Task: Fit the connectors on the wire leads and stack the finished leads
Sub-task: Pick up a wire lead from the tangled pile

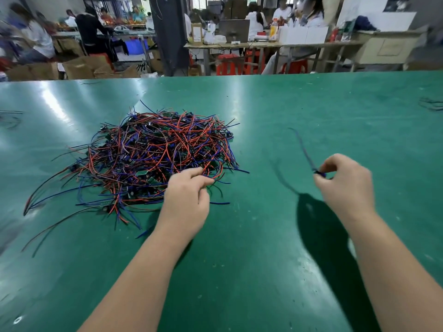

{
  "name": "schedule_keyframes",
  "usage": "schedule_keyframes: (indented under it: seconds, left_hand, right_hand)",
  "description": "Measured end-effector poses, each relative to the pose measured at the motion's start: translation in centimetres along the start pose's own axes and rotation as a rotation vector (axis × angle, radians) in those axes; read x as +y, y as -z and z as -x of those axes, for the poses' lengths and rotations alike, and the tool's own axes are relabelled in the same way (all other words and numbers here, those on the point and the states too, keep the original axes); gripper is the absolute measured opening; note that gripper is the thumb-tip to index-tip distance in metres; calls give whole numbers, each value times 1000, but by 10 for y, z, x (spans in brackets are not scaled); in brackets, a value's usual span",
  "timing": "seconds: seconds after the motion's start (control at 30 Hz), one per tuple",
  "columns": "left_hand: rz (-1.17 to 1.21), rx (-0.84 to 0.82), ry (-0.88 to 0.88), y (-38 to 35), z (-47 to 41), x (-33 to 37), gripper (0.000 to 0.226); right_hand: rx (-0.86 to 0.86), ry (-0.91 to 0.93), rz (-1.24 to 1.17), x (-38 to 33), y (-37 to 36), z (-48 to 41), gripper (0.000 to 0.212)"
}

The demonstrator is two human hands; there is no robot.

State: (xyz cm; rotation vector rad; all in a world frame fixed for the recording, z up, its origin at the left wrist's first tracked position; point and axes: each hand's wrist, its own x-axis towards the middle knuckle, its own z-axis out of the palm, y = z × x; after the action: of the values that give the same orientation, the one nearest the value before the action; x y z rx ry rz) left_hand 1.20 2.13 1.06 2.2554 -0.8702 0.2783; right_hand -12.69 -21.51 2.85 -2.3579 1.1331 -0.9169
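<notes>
A big tangled pile of red, blue and black wire leads (158,154) with small green boards lies on the green table (263,236), left of centre. My left hand (189,197) reaches into the pile's near right edge, fingers loosely curled among the wires; whether it grips one I cannot tell. My right hand (345,183) is raised above the table to the right and pinches the dark connector end of a blue wire lead (302,146). That lead trails up and away to the left, blurred by motion.
A few loose wires lie at the table's far right edge (431,104) and far left edge (10,117). Beyond the table are other workbenches, red stools (227,64), cardboard boxes and several seated people.
</notes>
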Motion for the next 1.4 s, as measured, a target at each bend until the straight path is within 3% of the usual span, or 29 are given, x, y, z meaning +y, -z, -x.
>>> schedule_keyframes:
  seconds: [0.1, 0.17, 0.3, 0.4, 0.47, 0.53, 0.6, 0.67, 0.77, 0.83, 0.93, 1.03, 1.1, 1.2, 1.27, 1.4]
  left_hand:
    - [-286, -92, 110, -5, 0, -13, 34]
    - [-379, -126, 126, -7, 1, -18, 35]
    - [-413, -52, 89, -5, -7, -21, 26]
    - [-373, 2, 99, -2, -10, -21, 20]
    - [-276, 82, 46, -1, -10, -19, 21]
    - [-118, 205, -71, 3, -9, -14, 22]
    - [37, 384, -221, 7, -4, -6, 19]
    - [279, 468, -254, 10, 1, 7, 16]
    - [668, 374, -110, 13, 9, 32, 17]
    - [829, 213, -80, 13, 14, 44, 12]
    - [974, -39, -108, 12, 23, 53, 24]
    - [984, -151, -133, 13, 26, 56, 31]
    - [971, -111, -105, 16, 22, 55, 32]
    - [822, 84, -67, 17, 14, 45, 31]
    - [744, 154, -39, 16, 10, 38, 33]
    - [767, 107, 87, 9, 6, 30, 43]
  right_hand:
    - [-97, -142, 125, 20, 1, -5, 5]
    - [-135, -174, 168, 22, -1, -4, 10]
    - [-100, -101, 148, 8, -3, 0, 11]
    - [-89, 4, 100, -4, -8, 9, 35]
    - [-127, 64, 38, -16, -13, 18, 49]
    - [-213, 101, -73, -26, -20, 28, 50]
    - [-363, 158, -164, -37, -26, 38, 38]
    - [-565, 206, -352, -46, -28, 46, 8]
    - [-832, 243, -699, -56, -29, 62, 45]
    - [-897, 222, -922, -64, -31, 71, 55]
    - [-811, 190, -1085, -77, -33, 80, 25]
    - [-737, 109, -1070, -78, -33, 80, 24]
    - [-710, 43, -1104, -77, -31, 77, 12]
    - [-600, -148, -1238, -74, -22, 63, 6]
    - [-551, -271, -1330, -70, -16, 54, 14]
    - [-487, -500, -1488, -66, -5, 41, 12]
